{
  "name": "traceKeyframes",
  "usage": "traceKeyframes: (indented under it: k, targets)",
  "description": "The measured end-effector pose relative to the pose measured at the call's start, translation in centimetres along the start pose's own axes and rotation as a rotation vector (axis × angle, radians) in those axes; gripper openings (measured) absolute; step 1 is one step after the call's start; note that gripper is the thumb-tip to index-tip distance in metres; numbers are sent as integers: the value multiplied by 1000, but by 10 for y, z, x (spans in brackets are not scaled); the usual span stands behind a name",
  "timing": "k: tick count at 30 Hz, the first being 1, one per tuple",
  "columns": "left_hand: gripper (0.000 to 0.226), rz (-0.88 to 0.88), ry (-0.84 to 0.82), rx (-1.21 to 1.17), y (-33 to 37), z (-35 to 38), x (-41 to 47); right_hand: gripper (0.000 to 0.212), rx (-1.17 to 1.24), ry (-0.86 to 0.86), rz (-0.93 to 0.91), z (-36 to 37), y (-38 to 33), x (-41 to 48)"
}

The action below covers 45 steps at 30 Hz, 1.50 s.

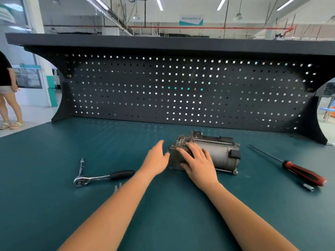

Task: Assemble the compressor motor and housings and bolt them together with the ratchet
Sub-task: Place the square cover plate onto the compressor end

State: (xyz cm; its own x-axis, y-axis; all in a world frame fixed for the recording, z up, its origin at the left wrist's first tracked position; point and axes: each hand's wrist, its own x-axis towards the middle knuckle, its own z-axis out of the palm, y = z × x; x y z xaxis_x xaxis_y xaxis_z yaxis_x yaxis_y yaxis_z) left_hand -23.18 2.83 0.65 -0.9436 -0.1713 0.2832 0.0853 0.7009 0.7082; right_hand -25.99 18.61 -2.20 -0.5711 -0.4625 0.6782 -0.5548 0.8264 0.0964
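Two bare forearms reach up from the bottom edge to the middle of the frame, where the grey cast-metal compressor assembly lies on its side on the teal tabletop. Its ribbed housing end points toward frame left and its round motor can toward frame right. Of the hands, the right hand lies spread over the housing end, fingers on top and thumb on the near face. The left hand is flat, straight-fingered and holds nothing, its fingertips at the housing's left face; whether they touch is hard to tell. The assembly looks heavy, rigid and hard-edged, and apt to roll on the can, so the blocky housing and end flanges seem the surer holds, and the black plastic connector the part to spare. Left of centre lies the chrome ratchet with black grip, with small metal pieces just below it; at right lies a red-and-black-handled screwdriver. No tray or box shows, and what the housing encloses is hidden.
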Motion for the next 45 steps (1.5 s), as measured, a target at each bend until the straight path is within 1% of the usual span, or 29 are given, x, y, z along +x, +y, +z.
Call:
traceKeyframes:
  k: [2,4,5,7,9,10,11,12,13,14,15,16,17,20,25,29,31,32,33,34,35,36,37,38,39,40,41,42,45]
  targets:
    - [53,-46,-17,-47,4,15,13,62,1,8,-7,3,0,0]
    - [48,-43,6,-104,2,22,16,63,70,-74,33,4,1,1]
    - [46,-35,22,-145,-1,23,16,64,86,-83,59,5,3,1]
    - [45,-25,29,-241,-8,23,13,65,120,-41,117,-1,10,-1]
    - [45,-11,14,-277,-13,25,13,59,128,244,233,-16,22,-4]
    - [45,-2,9,-273,-15,26,13,58,139,414,347,-22,33,-7]
    - [45,5,8,-262,-15,26,14,60,185,516,501,-29,47,-13]
    - [45,10,10,-250,-15,27,14,64,311,503,673,-34,60,-20]
    - [45,13,13,-240,-16,28,14,67,514,405,842,-35,71,-27]
    - [45,15,15,-232,-16,28,15,67,727,266,971,-33,79,-33]
    - [45,16,16,-225,-15,28,14,62,894,126,1039,-32,81,-38]
    - [45,16,15,-223,-15,28,13,56,965,37,1052,-29,82,-41]
    - [45,16,16,-228,-14,26,12,51,967,12,1044,-27,82,-43]
    - [45,18,20,-230,-13,24,4,47,923,45,1028,-30,78,-48]
    - [45,56,27,-184,-11,18,-16,49,887,45,1053,-39,67,-57]
    - [44,93,9,-161,-14,8,-33,42,872,92,1056,-52,55,-68]
    - [43,119,1,-151,-17,3,-40,46,828,142,1071,-56,50,-72]
    - [43,127,4,-144,-18,2,-43,49,778,194,1066,-59,45,-72]
    - [43,131,13,-141,-18,1,-45,51,690,275,998,-62,36,-70]
    - [44,131,27,-144,-18,2,-47,55,573,351,847,-66,24,-68]
    - [44,132,43,-149,-17,3,-49,60,452,379,634,-69,10,-65]
    - [44,138,55,-154,-17,4,-50,64,321,356,400,-68,-2,-62]
    - [43,144,62,-160,-16,4,-50,65,194,272,193,-64,-13,-60]
    - [42,151,67,-168,-16,5,-50,66,114,137,47,-59,-22,-58]
    - [41,160,72,-175,-16,4,-50,67,81,-13,-17,-53,-28,-56]
    - [40,168,81,-178,-17,4,-50,68,70,-153,-20,-48,-32,-53]
    - [39,173,95,-174,-17,5,-50,69,61,-238,-6,-43,-32,-50]
    - [38,177,112,-166,-17,5,-50,70,43,-264,-2,-39,-31,-47]
    - [38,174,114,-151,-17,4,-49,71,-9,-251,-21,-35,-27,-41]
